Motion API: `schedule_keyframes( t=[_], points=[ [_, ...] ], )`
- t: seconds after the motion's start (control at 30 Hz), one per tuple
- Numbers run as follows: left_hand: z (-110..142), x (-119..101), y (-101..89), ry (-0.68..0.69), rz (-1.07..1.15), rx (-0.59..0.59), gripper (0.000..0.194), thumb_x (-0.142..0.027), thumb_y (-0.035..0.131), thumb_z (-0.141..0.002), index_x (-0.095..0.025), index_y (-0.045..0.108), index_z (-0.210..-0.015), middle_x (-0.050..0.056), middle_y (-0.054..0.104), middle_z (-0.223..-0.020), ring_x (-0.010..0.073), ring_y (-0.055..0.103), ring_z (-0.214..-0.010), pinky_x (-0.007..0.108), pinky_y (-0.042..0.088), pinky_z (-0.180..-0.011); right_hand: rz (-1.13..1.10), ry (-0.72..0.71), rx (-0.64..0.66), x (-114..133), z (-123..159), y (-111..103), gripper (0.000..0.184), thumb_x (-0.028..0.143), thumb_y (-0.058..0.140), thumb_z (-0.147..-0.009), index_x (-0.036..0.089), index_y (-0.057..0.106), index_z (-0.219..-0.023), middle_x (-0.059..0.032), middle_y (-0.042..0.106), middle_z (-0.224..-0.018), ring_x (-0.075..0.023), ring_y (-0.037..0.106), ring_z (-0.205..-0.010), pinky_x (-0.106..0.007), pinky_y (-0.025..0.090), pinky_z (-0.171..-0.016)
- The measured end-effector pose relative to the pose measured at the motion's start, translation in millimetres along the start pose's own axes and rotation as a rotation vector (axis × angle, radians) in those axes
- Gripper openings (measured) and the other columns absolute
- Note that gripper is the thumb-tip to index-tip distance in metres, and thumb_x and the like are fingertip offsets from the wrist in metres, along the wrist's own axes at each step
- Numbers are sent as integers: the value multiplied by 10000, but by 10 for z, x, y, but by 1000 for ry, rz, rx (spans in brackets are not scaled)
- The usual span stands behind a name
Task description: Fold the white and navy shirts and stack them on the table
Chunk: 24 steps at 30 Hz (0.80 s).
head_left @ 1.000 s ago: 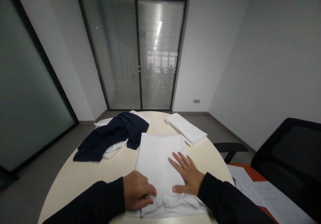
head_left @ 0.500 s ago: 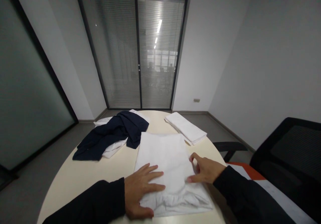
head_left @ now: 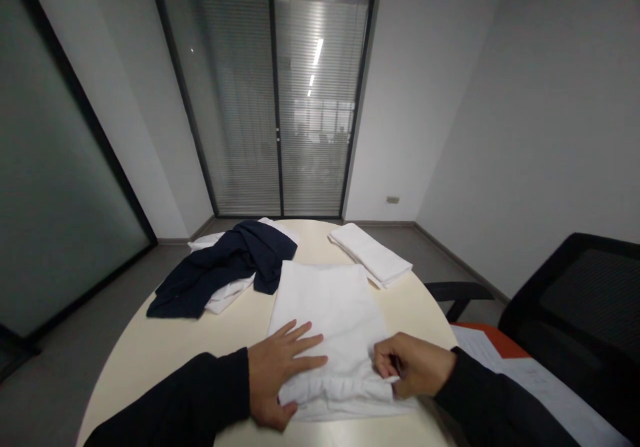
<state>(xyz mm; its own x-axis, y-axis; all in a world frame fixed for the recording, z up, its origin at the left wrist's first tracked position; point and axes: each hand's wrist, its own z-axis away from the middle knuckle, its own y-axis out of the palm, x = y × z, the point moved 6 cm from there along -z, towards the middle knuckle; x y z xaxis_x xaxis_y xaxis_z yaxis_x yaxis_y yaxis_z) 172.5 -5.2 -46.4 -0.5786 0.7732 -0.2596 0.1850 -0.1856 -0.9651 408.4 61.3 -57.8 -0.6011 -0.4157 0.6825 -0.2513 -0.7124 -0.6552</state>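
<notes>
A white garment [head_left: 327,300] lies flattened on the table in front of me, with a gathered, wrinkled band along its near end. My left hand [head_left: 285,370] rests flat on its near left part, fingers spread. At the near right edge, my right hand [head_left: 413,363] is closed with a bit of the fabric pinched between thumb and fingers. The pinched edge is slightly raised, and the fingertips are partly hidden.
The round cream table [head_left: 235,337] also holds a rumpled navy garment [head_left: 225,267] over white cloth [head_left: 230,295] at the back left. A folded white cloth [head_left: 371,255] lies at the back right. To the right stand a black chair [head_left: 575,293] and papers [head_left: 540,380].
My left hand has opened from a closed pose and lies flat on the garment. My right hand has moved right, off the middle, then nearer me, and closed on the garment's edge.
</notes>
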Motion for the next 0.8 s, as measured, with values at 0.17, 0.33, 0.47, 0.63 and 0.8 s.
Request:
schedule_keyframes(
  t=[0.17,0.33,0.47,0.63,0.8],
  points=[
    [-5,176,-85,-39,-82,-14,923,-271,612,-543,-283,381,-1436,98,361,-1533,404,270,-1415,642,165,-1124,19,-84,-70,79,-65,-22,343,106,699,-537,182,624,-862,68,547,-705,-78,438,-601,-181,336,-547],
    [63,362,-142,-56,-135,-72,867,-251,604,-556,-277,422,-1403,101,408,-1502,389,332,-1390,635,206,-1116,26,-175,-149,163,-142,-18,458,152,744,-586,208,675,-1035,53,541,-734,-86,443,-608,-193,353,-565],
    [145,316,-209,27,-118,-204,734,-309,603,-621,-236,478,-1341,117,513,-1410,357,457,-1309,567,347,-1080,-39,-297,-216,90,-182,3,414,307,778,-665,231,740,-1071,4,599,-760,-107,496,-627,-221,380,-579],
    [192,207,-294,119,-104,-310,375,-255,562,-694,-208,574,-1066,82,663,-1186,256,618,-1105,396,522,-927,-223,-349,-219,-45,-180,-8,256,371,751,-715,194,798,-894,-41,654,-722,-112,514,-593,-227,373,-523],
    [197,197,-241,145,-216,-312,227,-198,527,-720,-194,547,-946,87,669,-1181,234,630,-1107,352,554,-866,-284,-379,-236,-40,-161,-41,138,243,731,-652,182,785,-763,-23,627,-703,-123,537,-620,-247,395,-569]
  ],
)
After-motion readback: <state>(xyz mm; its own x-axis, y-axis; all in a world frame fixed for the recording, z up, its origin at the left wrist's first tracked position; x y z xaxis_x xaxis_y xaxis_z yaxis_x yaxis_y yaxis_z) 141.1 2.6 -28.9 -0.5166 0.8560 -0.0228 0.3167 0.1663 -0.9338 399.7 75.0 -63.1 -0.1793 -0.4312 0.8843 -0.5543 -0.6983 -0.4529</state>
